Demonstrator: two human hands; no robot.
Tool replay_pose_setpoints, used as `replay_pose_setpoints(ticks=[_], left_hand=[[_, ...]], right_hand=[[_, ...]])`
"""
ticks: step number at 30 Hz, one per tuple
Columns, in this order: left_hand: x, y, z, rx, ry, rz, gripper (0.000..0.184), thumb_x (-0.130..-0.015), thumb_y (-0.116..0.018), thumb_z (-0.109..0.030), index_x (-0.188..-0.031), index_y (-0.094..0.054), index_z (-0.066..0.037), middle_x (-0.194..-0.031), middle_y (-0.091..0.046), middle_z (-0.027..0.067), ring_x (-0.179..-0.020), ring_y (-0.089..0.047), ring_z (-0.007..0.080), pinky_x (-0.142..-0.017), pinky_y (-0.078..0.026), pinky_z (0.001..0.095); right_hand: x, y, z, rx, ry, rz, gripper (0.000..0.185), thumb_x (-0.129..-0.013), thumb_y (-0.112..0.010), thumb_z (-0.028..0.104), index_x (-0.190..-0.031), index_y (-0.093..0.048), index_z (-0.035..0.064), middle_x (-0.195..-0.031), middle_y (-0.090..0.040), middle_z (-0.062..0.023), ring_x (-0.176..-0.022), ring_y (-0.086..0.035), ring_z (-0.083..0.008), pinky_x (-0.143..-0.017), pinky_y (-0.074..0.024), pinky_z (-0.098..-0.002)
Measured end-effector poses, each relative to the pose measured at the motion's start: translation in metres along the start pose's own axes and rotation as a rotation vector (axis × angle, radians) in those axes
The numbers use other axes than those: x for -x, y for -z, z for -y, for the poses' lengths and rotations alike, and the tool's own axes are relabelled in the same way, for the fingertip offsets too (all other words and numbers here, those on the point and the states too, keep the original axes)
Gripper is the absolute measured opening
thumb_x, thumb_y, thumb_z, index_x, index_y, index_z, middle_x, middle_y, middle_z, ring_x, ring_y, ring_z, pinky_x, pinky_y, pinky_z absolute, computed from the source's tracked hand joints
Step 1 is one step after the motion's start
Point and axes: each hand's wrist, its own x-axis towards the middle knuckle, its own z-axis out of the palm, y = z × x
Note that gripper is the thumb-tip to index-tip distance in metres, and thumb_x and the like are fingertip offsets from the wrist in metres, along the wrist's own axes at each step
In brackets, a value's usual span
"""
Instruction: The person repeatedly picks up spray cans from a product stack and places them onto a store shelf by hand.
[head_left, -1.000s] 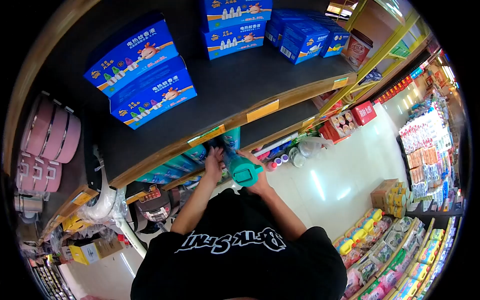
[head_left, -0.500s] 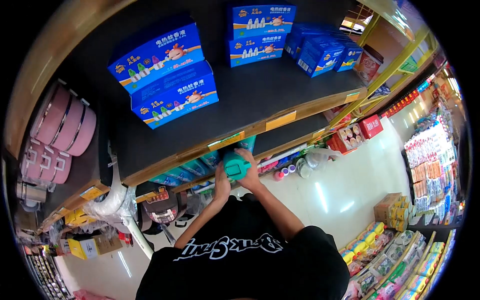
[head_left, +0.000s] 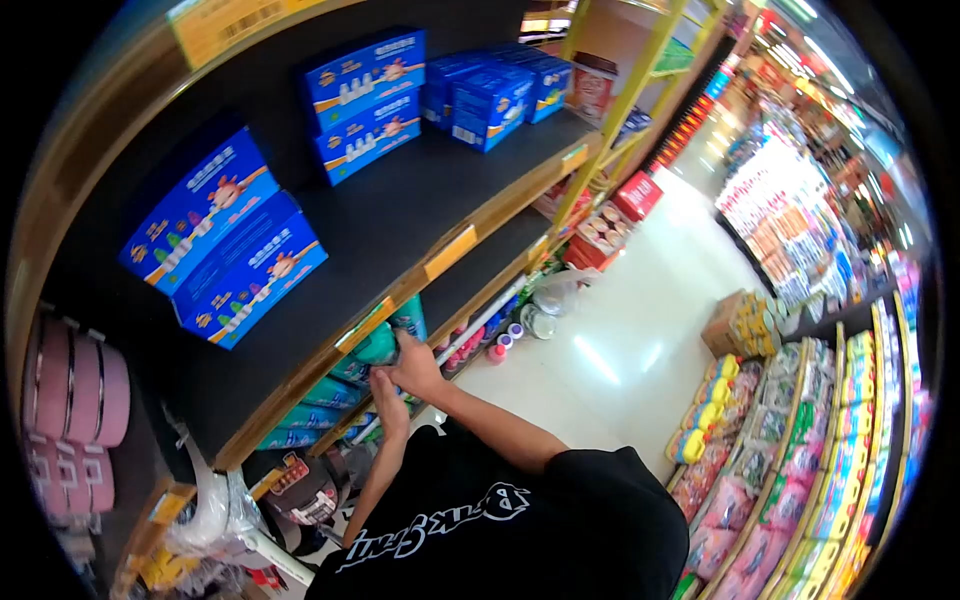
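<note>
A teal bottle (head_left: 377, 346) with a lighter lid stands at the front of the lower shelf, partly under the upper shelf's edge. My right hand (head_left: 417, 368) is closed round its right side, the fingertips hidden behind it. My left hand (head_left: 390, 402) is against its near lower side, fingers together and partly hidden. More teal packages (head_left: 318, 403) line the lower shelf to the left of my hands. Another teal package (head_left: 410, 317) is just beyond my right hand.
Blue boxes (head_left: 255, 272) stand on the dark upper shelf (head_left: 385, 220), whose wooden edge runs just above my hands. Pink cases (head_left: 75, 390) sit at the left. Pink and purple bottles (head_left: 500, 350) are low beyond my right hand. Packed goods (head_left: 760, 440) fill racks across the aisle.
My view has turned to the right. Both hands and the teal bottle have gone further in toward the lower shelf, and the bottle's lid is now partly covered by the upper shelf edge.
</note>
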Motion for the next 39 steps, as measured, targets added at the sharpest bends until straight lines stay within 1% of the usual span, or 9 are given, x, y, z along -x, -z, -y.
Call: replay_pose_setpoints(ticks=[5,13,17,19,25,29,33,34,39], left_hand=[[-0.006,-0.007,-0.005,0.152,0.058,-0.045,0.051,-0.105,-0.035,-0.044,-0.131,-0.043,0.000,-0.128,-0.049,0.0135,-0.118,-0.048,0.0230,-0.101,-0.036,0.0364],[-0.018,-0.020,0.026,0.279,0.148,-0.079,0.063,-0.102,-0.040,-0.043,-0.144,-0.031,0.002,-0.140,-0.041,0.0144,-0.128,-0.042,0.0254,-0.107,-0.034,0.0380],[0.019,-0.082,0.014,-0.029,0.091,-0.079,0.058,-0.101,-0.045,-0.037,-0.141,-0.034,0.004,-0.139,-0.042,0.0165,-0.127,-0.044,0.0265,-0.106,-0.035,0.0378],[0.023,-0.104,0.057,-0.176,0.120,0.212,0.050,-0.101,-0.047,-0.034,-0.134,-0.041,0.003,-0.130,-0.049,0.0147,-0.121,-0.049,0.0245,-0.102,-0.040,0.0364],[0.084,-0.276,0.091,-0.327,0.257,0.666,0.040,-0.102,-0.045,-0.029,-0.128,-0.049,0.000,-0.122,-0.055,0.0134,-0.117,-0.051,0.0211,-0.100,-0.040,0.0330],[0.102,-0.402,0.078,-0.457,0.263,0.963,0.046,-0.099,-0.048,-0.022,-0.136,-0.042,0.003,-0.132,-0.052,0.0146,-0.121,-0.049,0.0219,-0.101,-0.040,0.0325],[0.123,-0.497,0.082,-0.349,0.099,1.162,0.052,-0.100,-0.044,-0.026,-0.143,-0.035,0.002,-0.139,-0.044,0.0141,-0.126,-0.044,0.0241,-0.107,-0.034,0.0338],[0.128,-0.521,0.085,-0.308,0.095,1.203,0.053,-0.100,-0.043,-0.029,-0.143,-0.036,0.001,-0.141,-0.043,0.0141,-0.128,-0.042,0.0246,-0.108,-0.033,0.0351],[0.155,-0.624,0.103,-0.213,0.052,1.369,0.062,-0.103,-0.031,-0.044,-0.148,-0.027,-0.001,-0.150,-0.033,0.0159,-0.138,-0.031,0.0299,-0.115,-0.023,0.0410]], right_hand=[[-0.003,-0.006,0.005,0.270,-0.185,0.114,0.047,-0.071,-0.076,0.026,-0.097,-0.050,-0.0033,-0.093,-0.065,-0.0278,-0.088,-0.066,-0.0439,-0.075,-0.0542,-0.0501],[0.007,0.011,-0.027,0.000,-0.033,0.039,0.046,-0.075,-0.072,0.029,-0.104,-0.063,-0.0057,-0.088,-0.067,-0.0293,-0.084,-0.068,-0.0403,-0.074,-0.0546,-0.0452],[0.026,0.050,-0.082,-0.173,-0.113,0.277,0.035,-0.081,-0.062,0.021,-0.109,-0.065,-0.0001,-0.097,-0.068,-0.0254,-0.091,-0.067,-0.0402,-0.081,-0.0527,-0.0431],[0.051,0.097,-0.115,-0.257,-0.061,0.191,0.026,-0.083,-0.059,0.023,-0.096,-0.066,0.0010,-0.089,-0.066,-0.0269,-0.085,-0.064,-0.0443,-0.073,-0.0502,-0.0517],[0.107,0.240,-0.236,-0.067,-0.328,0.037,0.024,-0.078,-0.058,0.014,-0.093,-0.065,-0.0030,-0.088,-0.067,-0.0274,-0.086,-0.065,-0.0444,-0.075,-0.0510,-0.0516],[0.130,0.347,-0.253,-0.230,-0.342,-0.340,0.034,-0.080,-0.053,0.007,-0.111,-0.059,-0.0041,-0.097,-0.066,-0.0290,-0.096,-0.064,-0.0429,-0.081,-0.0516,-0.0457],[0.138,0.410,-0.269,-0.679,-0.436,-0.621,0.039,-0.094,-0.048,0.014,-0.129,-0.049,-0.0010,-0.116,-0.063,-0.0159,-0.109,-0.060,-0.0257,-0.094,-0.0464,-0.0359],[0.142,0.430,-0.269,-0.811,-0.375,-0.579,0.045,-0.100,-0.043,0.019,-0.141,-0.040,0.0009,-0.135,-0.052,-0.0125,-0.123,-0.049,-0.0194,-0.103,-0.0389,-0.0325],[0.138,0.491,-0.302,-0.965,-0.374,-0.781,0.061,-0.106,-0.035,0.035,-0.154,-0.017,0.0014,-0.157,-0.023,-0.0147,-0.146,-0.022,-0.0242,-0.117,-0.0179,-0.0334]])
